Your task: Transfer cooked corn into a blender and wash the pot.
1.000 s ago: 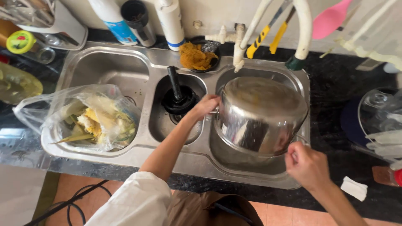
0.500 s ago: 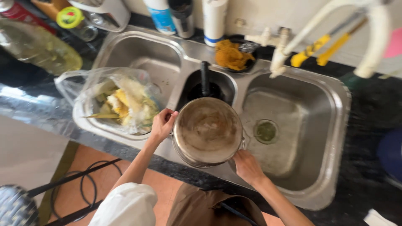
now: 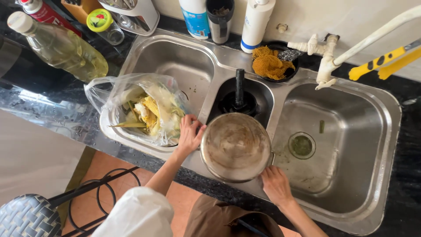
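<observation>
Shifted slightly right, pot (image 3: 236,147) overhangs sink front edge (image 3: 144,151), both hands gripping.

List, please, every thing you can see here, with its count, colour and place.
steel pot: 1, silver, held over the sink's front edge
double sink: 1, steel, centre
plastic bag of food scraps: 1, clear, left basin
plunger: 1, black, middle well
scouring pads: several, orange and grey, dish behind sink
tap: 1, white, back right
oil bottle: 1, yellow, left counter
left hand: on pot's left rim
right hand: at pot's lower right
</observation>
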